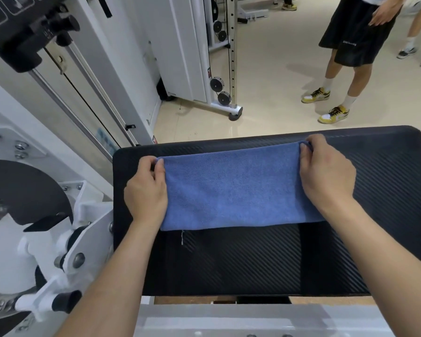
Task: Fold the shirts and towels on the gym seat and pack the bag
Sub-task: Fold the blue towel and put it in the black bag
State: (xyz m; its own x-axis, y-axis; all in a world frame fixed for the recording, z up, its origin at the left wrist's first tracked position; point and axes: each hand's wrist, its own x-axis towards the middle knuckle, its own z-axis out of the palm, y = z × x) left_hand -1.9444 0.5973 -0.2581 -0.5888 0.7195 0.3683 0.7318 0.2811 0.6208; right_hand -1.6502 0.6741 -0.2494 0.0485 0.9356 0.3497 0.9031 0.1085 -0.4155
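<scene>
Fingers (159,166) of the left hand (146,190) are pinching the far-left corner of the blue towel (233,188); the right hand (326,173) is pinching the far-right corner. Towel is lying flat, a folded band, on the black ribbed gym seat (387,190). Cloth is covering some fingertips; layer count unreadable.

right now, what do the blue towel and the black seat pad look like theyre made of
Blue towel: soft looped cloth, probably microfibre or terry; the surface is matte and finely nubbed, and a loose white thread hangs from its near edge.

Black seat pad: padded vinyl or faux leather by the look; it has a slight sheen, a fine diagonal ribbed texture like a carbon-weave print, and rounded cushioned corners.
</scene>
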